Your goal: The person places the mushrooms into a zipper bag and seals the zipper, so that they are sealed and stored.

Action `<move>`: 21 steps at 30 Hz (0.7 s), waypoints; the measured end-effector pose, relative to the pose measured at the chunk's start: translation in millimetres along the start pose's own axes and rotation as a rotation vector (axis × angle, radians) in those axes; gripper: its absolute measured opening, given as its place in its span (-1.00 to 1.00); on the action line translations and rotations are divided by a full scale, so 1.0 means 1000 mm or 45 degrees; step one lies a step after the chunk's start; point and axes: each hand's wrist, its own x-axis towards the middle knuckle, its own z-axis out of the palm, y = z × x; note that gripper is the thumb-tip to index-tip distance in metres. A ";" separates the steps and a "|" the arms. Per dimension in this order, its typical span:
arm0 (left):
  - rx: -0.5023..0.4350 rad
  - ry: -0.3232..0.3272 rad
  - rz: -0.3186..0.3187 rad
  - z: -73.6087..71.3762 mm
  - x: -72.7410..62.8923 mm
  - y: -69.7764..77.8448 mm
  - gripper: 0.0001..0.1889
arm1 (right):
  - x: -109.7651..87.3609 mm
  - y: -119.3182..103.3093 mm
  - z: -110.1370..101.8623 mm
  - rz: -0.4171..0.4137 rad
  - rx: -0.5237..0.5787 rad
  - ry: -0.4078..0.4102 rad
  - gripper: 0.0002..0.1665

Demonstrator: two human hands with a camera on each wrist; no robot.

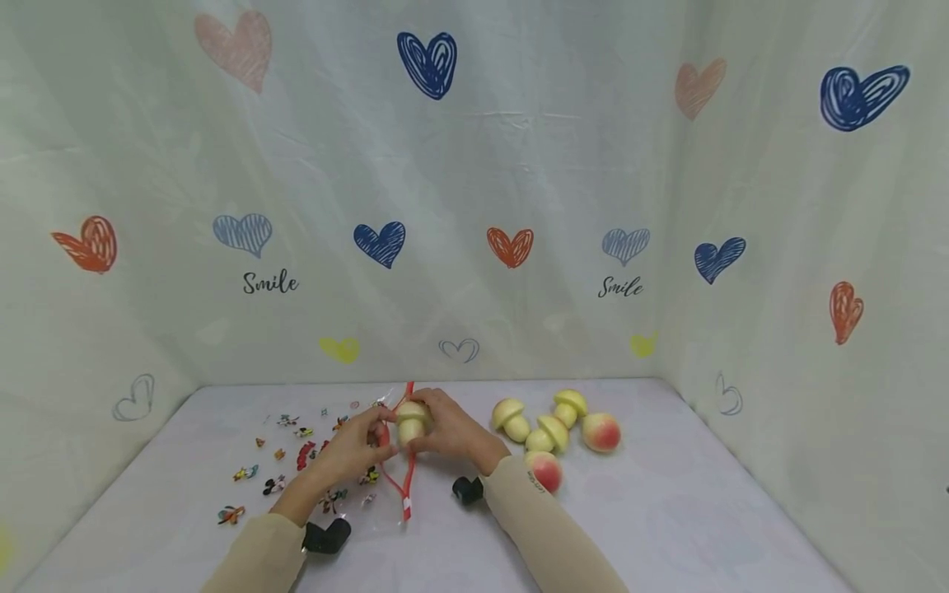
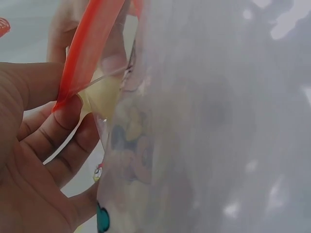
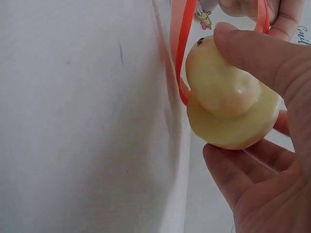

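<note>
My left hand (image 1: 348,449) pinches the red zip edge (image 2: 87,48) of a clear plastic bag (image 2: 204,121) between thumb and fingers. Small cartoon figures are printed on the bag, which lies to the left on the table, its red-edged mouth spread apart. In my right hand (image 1: 452,432) is a pale yellow toy mushroom (image 3: 223,92), thumb on its stem and fingers under its cap. The mushroom is at the bag's mouth, between the two red edges. The bag's film covers much of the left wrist view.
Right of my right hand lie more toy mushrooms, one with a pinkish cap (image 1: 511,418), others yellow (image 1: 569,405). Two toy peaches, one at the right (image 1: 600,432) and one near my right sleeve (image 1: 544,473), lie with them on the white table (image 1: 667,511). A heart-patterned curtain (image 1: 474,165) stands behind.
</note>
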 end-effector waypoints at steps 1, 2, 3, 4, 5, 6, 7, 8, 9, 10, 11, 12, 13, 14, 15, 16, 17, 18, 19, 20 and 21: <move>-0.005 -0.001 0.002 0.000 0.000 0.000 -0.56 | 0.000 0.000 0.000 -0.004 0.021 0.011 -0.22; -0.006 -0.004 0.007 0.000 0.000 0.001 -0.56 | 0.001 0.001 0.000 -0.007 0.039 0.019 -0.26; -0.008 -0.006 0.006 -0.001 0.000 0.001 -0.56 | 0.001 0.001 -0.001 -0.005 0.052 0.022 -0.29; -0.008 -0.007 0.007 -0.001 0.000 0.001 -0.56 | 0.000 0.001 -0.001 -0.002 0.062 0.022 -0.31; -0.006 -0.009 0.010 -0.001 0.000 0.001 -0.56 | 0.000 0.001 -0.001 0.002 0.062 0.019 -0.33; -0.003 -0.011 0.012 -0.001 0.000 0.001 -0.56 | 0.000 0.001 -0.001 0.005 0.063 0.016 -0.35; 0.001 -0.012 0.014 -0.001 0.000 0.001 -0.56 | 0.000 0.001 0.000 0.007 0.051 0.015 -0.36; 0.007 -0.013 0.022 -0.001 0.000 0.001 -0.56 | 0.000 0.001 0.000 0.010 0.041 0.016 -0.37; 0.010 -0.012 0.023 -0.001 0.000 0.000 -0.57 | -0.001 0.001 0.001 0.012 0.037 0.019 -0.37; 0.013 -0.012 0.032 -0.001 0.000 0.000 -0.57 | -0.001 0.001 0.001 0.012 0.033 0.024 -0.37; 0.018 -0.011 0.037 0.000 0.000 0.000 -0.57 | -0.001 0.001 0.001 0.012 0.026 0.030 -0.37; 0.022 -0.012 0.041 0.000 0.000 0.000 -0.56 | -0.001 0.002 0.002 0.009 0.022 0.037 -0.36; 0.024 -0.013 0.048 0.000 0.000 0.000 -0.56 | -0.001 0.002 0.002 0.007 0.019 0.043 -0.36; 0.024 -0.014 0.050 0.000 0.000 0.000 -0.56 | -0.001 0.002 0.002 0.005 0.024 0.048 -0.36; 0.022 -0.014 0.050 0.000 0.000 0.000 -0.56 | -0.001 0.002 0.002 -0.001 0.028 0.051 -0.35; 0.021 -0.014 0.047 0.001 0.000 0.000 -0.56 | -0.001 0.002 0.003 0.000 0.027 0.054 -0.37; 0.018 -0.012 0.047 0.001 0.000 0.000 -0.56 | -0.001 0.001 0.002 0.000 0.023 0.058 -0.38; 0.015 -0.013 0.044 0.001 0.000 0.001 -0.56 | -0.001 0.001 0.003 -0.002 0.014 0.061 -0.39; 0.014 -0.010 0.040 0.001 0.000 0.002 -0.57 | -0.001 0.001 0.002 -0.003 0.008 0.065 -0.42; 0.009 -0.008 0.037 0.001 0.000 0.002 -0.57 | 0.000 0.000 0.002 -0.004 0.001 0.068 -0.43; 0.007 -0.007 0.037 0.001 0.000 0.002 -0.57 | 0.000 0.001 0.003 -0.007 -0.010 0.073 -0.45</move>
